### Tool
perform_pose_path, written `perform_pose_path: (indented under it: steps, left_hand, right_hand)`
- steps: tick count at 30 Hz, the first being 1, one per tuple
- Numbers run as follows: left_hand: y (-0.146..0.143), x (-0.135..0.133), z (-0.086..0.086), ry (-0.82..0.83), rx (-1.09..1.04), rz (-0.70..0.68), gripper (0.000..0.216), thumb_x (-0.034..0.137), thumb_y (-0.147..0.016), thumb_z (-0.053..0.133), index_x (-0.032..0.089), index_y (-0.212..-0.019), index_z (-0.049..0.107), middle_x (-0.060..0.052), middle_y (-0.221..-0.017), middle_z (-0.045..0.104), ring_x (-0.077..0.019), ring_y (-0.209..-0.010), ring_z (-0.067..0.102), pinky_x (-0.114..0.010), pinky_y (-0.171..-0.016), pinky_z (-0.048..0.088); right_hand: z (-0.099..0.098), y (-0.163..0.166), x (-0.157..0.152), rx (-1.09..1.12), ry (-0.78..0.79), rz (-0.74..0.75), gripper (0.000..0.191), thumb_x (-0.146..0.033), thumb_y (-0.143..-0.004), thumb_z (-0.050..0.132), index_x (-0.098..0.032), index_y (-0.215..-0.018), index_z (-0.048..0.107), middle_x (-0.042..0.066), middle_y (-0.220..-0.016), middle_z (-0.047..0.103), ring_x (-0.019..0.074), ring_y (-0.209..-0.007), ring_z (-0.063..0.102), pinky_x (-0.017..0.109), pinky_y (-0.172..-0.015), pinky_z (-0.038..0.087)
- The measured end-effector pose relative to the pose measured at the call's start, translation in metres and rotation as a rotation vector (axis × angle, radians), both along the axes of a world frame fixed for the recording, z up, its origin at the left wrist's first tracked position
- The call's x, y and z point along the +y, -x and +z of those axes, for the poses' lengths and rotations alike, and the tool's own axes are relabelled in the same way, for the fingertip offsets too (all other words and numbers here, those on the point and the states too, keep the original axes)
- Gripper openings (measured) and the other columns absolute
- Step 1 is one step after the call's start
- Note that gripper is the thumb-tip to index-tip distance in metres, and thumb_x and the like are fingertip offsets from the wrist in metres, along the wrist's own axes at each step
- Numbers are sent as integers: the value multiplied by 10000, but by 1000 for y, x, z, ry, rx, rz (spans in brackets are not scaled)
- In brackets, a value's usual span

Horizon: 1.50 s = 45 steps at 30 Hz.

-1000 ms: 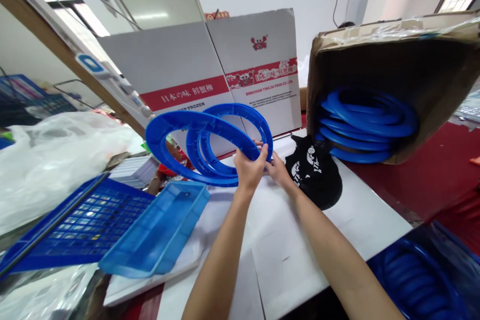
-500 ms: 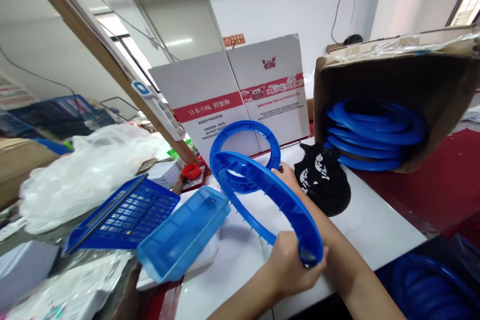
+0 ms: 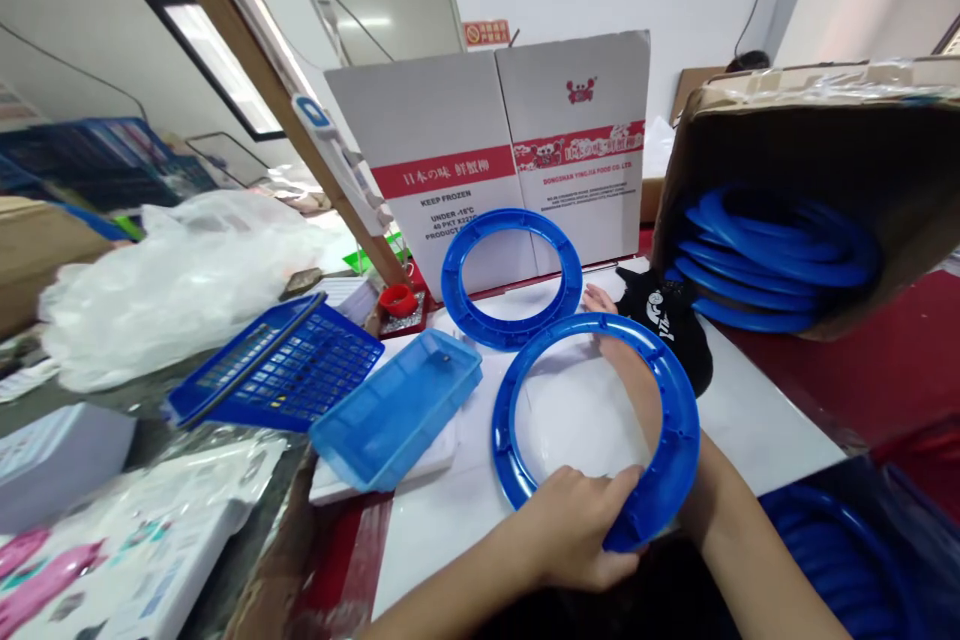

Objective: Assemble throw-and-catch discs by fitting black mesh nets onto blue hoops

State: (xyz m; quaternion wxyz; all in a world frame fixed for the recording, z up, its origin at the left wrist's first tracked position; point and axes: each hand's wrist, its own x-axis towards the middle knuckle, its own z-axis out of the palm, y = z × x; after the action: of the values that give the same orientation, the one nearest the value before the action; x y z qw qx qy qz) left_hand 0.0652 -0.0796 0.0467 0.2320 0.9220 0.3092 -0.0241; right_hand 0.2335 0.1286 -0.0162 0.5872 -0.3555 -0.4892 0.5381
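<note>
My left hand point(image 3: 574, 530) grips the near rim of a blue plastic ring point(image 3: 671, 400), held almost flat just above the white sheet point(image 3: 757, 420) on the table. My right forearm passes through that ring. Farther back, my right hand point(image 3: 604, 305) holds the lower right edge of a second blue ring point(image 3: 457, 290), which stands tilted upright in front of the white carton point(image 3: 517, 170). A black cloth bag with white print point(image 3: 671, 320) lies just right of my right hand.
A tipped cardboard box point(image 3: 840, 130) at the right holds several blue rings. A clear blue tray point(image 3: 394, 410) and a blue grid basket point(image 3: 281, 370) lie at the left, beside white plastic bags point(image 3: 180, 270). A slanted wooden post point(image 3: 277, 100) rises behind. More blue rings point(image 3: 840, 560) sit low right.
The two rings, held together a second ago, have been pulled apart. My left hand brought one toward me and laid it nearly flat; my right hand keeps the other standing at the back.
</note>
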Motion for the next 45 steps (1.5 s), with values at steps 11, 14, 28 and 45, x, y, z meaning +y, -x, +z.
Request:
perform_pose_path:
  steps: [11, 14, 28, 45]
  left_hand:
    - [42, 44, 17, 291, -233, -177, 320, 508, -953, 722, 213, -1000, 838, -46, -886, 805, -178, -777, 741, -234, -734, 517]
    - [42, 55, 14, -136, -128, 244, 269, 323, -998, 670, 170, -1196, 768, -139, -1167, 759, -285, -1059, 712, -350, -913, 534]
    - [35, 73, -15, -388, 303, 553, 418, -1, -979, 346, 93, -1266, 635, -206, -1228, 671, -346, -1132, 662, -431, -868, 556]
    - [40, 84, -26, -443, -196, 646, 276, 206, -1028, 462, 154, -1197, 674, -172, -1281, 670, -331, -1219, 640, -462, -1018, 541]
  right_hand:
    - [31, -76, -5, -392, 87, 206, 395, -474, -798, 816, -180, -1056, 761, 107, -1078, 783, 214, -942, 734, 348, -866, 585]
    - [24, -80, -3, -722, 17, -12, 295, -416, -858, 694, -160, -999, 738, 74, -894, 757, 175, -771, 676, 298, -714, 543]
    - [20, -83, -24, -1293, -162, -498, 191, -262, -935, 610, -187, -1088, 696, 173, -1141, 681, 337, -1109, 615, 458, -938, 494]
    - [48, -110, -25, 260, -69, -404, 261, -378, -775, 801, -290, -930, 610, -27, -988, 710, 188, -1037, 697, 338, -995, 578]
